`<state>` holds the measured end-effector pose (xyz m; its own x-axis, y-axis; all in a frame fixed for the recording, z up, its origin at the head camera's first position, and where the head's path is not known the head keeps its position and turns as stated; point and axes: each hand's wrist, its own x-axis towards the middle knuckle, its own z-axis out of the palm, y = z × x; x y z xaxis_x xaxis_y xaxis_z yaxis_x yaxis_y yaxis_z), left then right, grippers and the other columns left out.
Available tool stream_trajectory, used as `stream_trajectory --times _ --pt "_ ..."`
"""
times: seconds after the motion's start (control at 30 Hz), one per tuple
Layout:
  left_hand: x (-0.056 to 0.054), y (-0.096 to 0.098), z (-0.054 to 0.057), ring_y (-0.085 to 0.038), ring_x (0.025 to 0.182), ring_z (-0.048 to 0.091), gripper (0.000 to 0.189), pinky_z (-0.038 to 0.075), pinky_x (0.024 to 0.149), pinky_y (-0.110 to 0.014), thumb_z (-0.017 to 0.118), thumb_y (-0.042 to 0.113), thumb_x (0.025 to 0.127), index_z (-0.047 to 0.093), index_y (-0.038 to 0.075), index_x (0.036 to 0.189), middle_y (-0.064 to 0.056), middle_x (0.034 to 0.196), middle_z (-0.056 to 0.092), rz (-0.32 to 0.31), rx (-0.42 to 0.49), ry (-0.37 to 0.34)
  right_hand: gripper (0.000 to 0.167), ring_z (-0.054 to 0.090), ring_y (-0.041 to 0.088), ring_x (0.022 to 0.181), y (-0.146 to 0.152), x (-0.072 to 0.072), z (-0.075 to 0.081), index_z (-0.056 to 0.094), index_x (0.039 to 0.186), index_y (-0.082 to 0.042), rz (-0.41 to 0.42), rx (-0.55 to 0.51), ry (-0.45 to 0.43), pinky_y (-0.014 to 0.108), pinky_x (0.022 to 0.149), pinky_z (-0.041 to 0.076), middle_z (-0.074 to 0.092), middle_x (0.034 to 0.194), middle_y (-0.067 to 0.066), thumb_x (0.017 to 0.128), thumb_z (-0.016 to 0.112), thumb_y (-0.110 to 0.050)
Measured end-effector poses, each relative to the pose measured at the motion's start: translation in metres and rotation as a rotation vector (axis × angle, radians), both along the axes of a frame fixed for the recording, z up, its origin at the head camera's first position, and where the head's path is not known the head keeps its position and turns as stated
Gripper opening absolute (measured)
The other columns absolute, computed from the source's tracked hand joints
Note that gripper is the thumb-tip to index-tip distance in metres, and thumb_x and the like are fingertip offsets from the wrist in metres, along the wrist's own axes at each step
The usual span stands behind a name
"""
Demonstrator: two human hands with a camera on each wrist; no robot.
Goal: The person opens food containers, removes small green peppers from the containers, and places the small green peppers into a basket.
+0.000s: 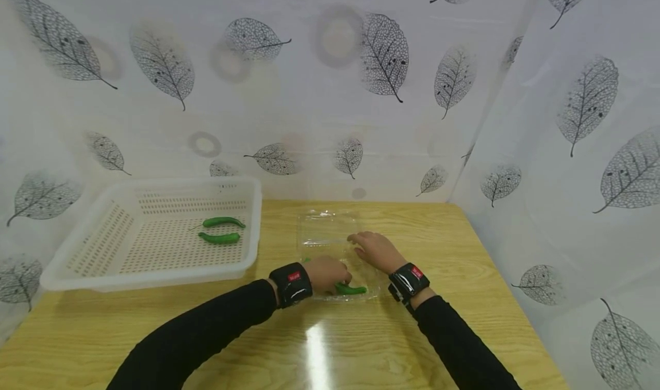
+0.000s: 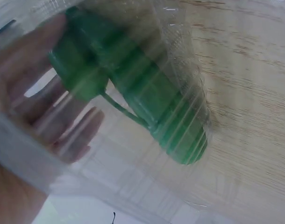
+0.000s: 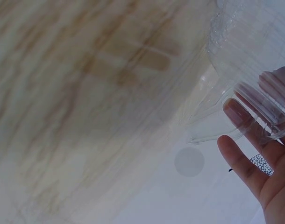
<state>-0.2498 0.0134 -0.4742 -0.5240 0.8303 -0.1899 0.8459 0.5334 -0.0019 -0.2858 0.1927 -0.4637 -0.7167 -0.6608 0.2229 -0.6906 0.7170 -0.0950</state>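
Observation:
A clear plastic clamshell box (image 1: pixel 326 241) lies unfolded on the table, one half behind the other. Curled over its near half, my left hand (image 1: pixel 326 274) grips a green chili pepper (image 2: pixel 79 70) by the fingers. Another green chili pepper (image 2: pixel 156 100) lies against it inside the box, as seen through the ribbed wall in the left wrist view. In the head view a green pepper end (image 1: pixel 350 290) shows below my left fingers. My right hand (image 1: pixel 378 251) is at the box's right side, fingers loosely extended; the right wrist view shows them partly through the clear plastic (image 3: pixel 254 42).
A white perforated basket (image 1: pixel 154 275) stands at the left, with two green chili peppers (image 1: pixel 220 238) near its right side. The wooden table (image 1: pixel 428 224) meets a leaf-printed curtain (image 1: pixel 309 92) behind and at the right. A light reflection lies in front of the box.

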Motion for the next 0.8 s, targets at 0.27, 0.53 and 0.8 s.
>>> stream_trajectory --times 0.27,0.53,0.8 --pt "0.009 0.006 0.009 -0.005 0.077 0.061 0.020 0.049 0.065 -0.019 0.070 0.024 0.083 0.067 0.025 0.103 0.009 0.092 0.067 -0.032 0.036 0.039 0.029 0.066 0.022 0.090 0.000 0.001 0.001 0.063 0.115 -0.010 -0.010 0.003 -0.012 0.034 0.075 0.055 0.069 0.105 0.007 0.086 0.067 -0.010" --pt "0.010 0.012 0.011 -0.004 0.073 0.060 0.017 0.049 0.064 -0.018 0.067 0.030 0.086 0.065 0.024 0.101 0.009 0.088 0.066 -0.042 0.028 0.028 0.029 0.066 0.022 0.092 0.000 0.002 0.002 0.063 0.114 -0.009 -0.011 -0.007 -0.019 0.034 0.077 0.054 0.069 0.106 0.008 0.085 0.067 -0.009" --pt "0.010 0.015 0.010 -0.004 0.073 0.062 0.012 0.050 0.063 -0.018 0.062 0.031 0.090 0.065 0.024 0.098 0.010 0.087 0.068 -0.048 0.028 0.040 0.030 0.066 0.022 0.088 0.000 0.001 0.002 0.063 0.115 -0.009 0.004 -0.012 -0.017 0.034 0.074 0.054 0.069 0.105 0.008 0.085 0.067 -0.009"
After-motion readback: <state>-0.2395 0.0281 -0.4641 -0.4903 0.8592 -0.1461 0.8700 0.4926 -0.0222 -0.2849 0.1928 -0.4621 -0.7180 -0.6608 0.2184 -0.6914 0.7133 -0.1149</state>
